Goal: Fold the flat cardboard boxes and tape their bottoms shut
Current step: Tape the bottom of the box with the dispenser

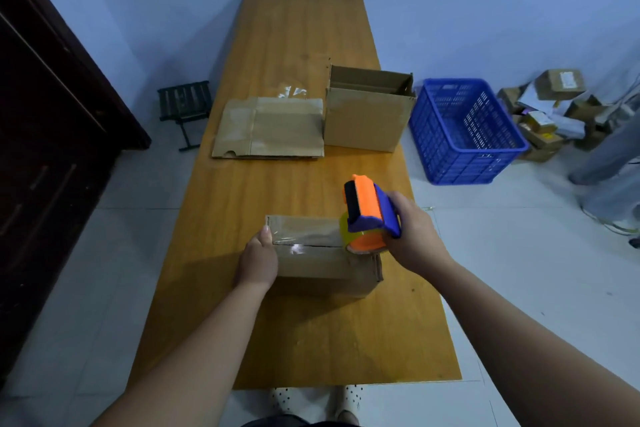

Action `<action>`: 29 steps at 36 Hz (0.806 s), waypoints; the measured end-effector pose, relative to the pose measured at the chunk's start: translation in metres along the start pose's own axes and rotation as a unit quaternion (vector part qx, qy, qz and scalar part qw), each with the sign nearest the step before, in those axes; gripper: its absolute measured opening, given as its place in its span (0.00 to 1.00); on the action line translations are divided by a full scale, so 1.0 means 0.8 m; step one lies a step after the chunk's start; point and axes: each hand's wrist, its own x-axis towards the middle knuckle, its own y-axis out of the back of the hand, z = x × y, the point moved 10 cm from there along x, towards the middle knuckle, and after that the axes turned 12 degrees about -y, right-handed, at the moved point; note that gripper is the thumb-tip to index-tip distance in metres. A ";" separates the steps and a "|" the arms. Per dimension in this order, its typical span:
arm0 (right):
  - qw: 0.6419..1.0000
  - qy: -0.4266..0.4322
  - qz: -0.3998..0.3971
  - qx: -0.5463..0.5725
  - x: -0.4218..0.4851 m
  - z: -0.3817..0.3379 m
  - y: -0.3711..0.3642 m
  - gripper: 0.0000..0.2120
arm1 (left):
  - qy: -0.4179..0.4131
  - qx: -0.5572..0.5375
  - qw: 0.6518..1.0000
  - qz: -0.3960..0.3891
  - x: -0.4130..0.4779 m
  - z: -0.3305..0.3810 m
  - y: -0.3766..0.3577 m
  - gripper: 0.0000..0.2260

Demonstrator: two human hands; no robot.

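A folded cardboard box (322, 267) lies bottom-up on the wooden table (298, 45), with clear tape running along its centre seam. My left hand (259, 258) presses on the box's left end, thumb on top. My right hand (412, 230) grips the blue handle of an orange tape dispenser (367, 215), whose roll sits on the seam at the box's right end. Farther back lies a flat cardboard box (270, 128). To its right an assembled box (369, 107) stands upright with its top open.
A blue plastic crate (464, 130) sits on the floor right of the table. Small parcels (550, 111) are piled behind it, and a person's legs (609, 156) stand at the far right. A dark stool (185, 107) and a dark cabinet (52, 121) are on the left.
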 end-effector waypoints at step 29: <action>0.988 0.005 0.016 -0.152 -0.012 0.038 0.034 0.19 | 0.008 0.076 0.997 0.008 -0.005 0.008 0.000 0.25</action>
